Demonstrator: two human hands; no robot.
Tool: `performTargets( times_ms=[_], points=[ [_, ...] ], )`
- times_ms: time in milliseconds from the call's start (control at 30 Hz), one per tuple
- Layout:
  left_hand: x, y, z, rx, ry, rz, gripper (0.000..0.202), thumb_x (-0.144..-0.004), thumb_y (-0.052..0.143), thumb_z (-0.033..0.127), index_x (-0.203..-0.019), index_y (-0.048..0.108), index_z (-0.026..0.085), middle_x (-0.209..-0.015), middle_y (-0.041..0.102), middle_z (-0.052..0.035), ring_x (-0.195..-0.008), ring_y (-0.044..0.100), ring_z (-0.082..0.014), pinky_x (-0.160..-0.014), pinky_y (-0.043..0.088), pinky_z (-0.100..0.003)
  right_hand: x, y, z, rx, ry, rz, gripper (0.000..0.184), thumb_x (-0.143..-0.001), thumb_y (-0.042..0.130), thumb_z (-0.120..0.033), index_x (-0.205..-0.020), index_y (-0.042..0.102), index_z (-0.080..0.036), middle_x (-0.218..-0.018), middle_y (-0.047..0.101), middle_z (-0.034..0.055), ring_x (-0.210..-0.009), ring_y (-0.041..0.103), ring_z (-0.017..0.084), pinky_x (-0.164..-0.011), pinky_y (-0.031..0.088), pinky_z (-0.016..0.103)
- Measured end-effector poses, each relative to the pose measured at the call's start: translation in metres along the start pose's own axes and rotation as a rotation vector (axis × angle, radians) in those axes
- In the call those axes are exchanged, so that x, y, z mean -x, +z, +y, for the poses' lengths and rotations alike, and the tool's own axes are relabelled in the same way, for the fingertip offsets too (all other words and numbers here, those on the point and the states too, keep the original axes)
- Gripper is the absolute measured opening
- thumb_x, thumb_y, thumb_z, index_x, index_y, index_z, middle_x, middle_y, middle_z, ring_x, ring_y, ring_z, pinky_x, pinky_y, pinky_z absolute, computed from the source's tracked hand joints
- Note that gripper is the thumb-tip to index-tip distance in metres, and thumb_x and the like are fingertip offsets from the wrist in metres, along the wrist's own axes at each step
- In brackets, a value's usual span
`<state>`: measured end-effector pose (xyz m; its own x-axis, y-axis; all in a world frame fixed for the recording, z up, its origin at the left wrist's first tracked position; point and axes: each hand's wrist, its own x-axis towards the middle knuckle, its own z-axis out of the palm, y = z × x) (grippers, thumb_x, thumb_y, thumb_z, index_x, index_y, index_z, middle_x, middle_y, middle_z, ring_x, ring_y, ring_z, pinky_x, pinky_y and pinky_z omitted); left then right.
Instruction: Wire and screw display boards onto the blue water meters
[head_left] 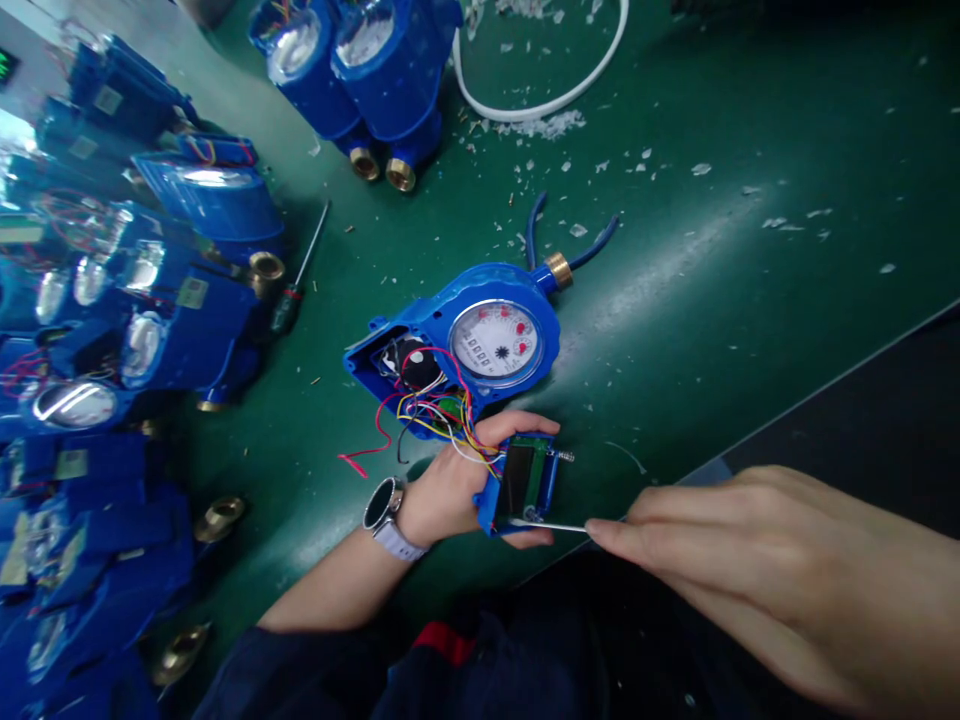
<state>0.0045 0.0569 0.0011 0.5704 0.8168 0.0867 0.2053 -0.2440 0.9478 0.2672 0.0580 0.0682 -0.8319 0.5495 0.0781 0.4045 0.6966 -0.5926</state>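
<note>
A blue water meter (480, 345) lies on the green mat with its side compartment open and several coloured wires spilling out. My left hand (457, 485), a watch on its wrist, is closed round a small blue electronics module (525, 480) that hangs on those wires, holding it just below the meter. My right hand (757, 575) comes in from the right, fingers pinched on a thin metal tool (547, 525) whose tip touches the lower edge of the module.
Many blue water meters (150, 300) are piled along the left side, two more (360, 60) at the top. A screwdriver (300, 275) lies beside the pile. A white cable (555, 95) and white chips litter the far mat. Loose brass fittings (219, 518) lie lower left.
</note>
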Motion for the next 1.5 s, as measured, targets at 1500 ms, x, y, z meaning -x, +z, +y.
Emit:
performTargets(
  times_ms=[1500],
  points=[
    [0.006,-0.004,-0.007,0.071,-0.011,-0.058,0.093,-0.058,0.089,0.049,-0.137,0.043,0.029,-0.129,0.063,-0.0106,-0.116,0.063,-0.0299,-0.101,0.052,-0.042,-0.017,-0.008,0.023,-0.617,0.134,-0.284,0.025,-0.095,0.049,-0.015,-0.097,0.07,-0.027,-0.083,0.07,-0.0024,-0.075,0.067,0.012,-0.062,0.05,0.019]
  ],
)
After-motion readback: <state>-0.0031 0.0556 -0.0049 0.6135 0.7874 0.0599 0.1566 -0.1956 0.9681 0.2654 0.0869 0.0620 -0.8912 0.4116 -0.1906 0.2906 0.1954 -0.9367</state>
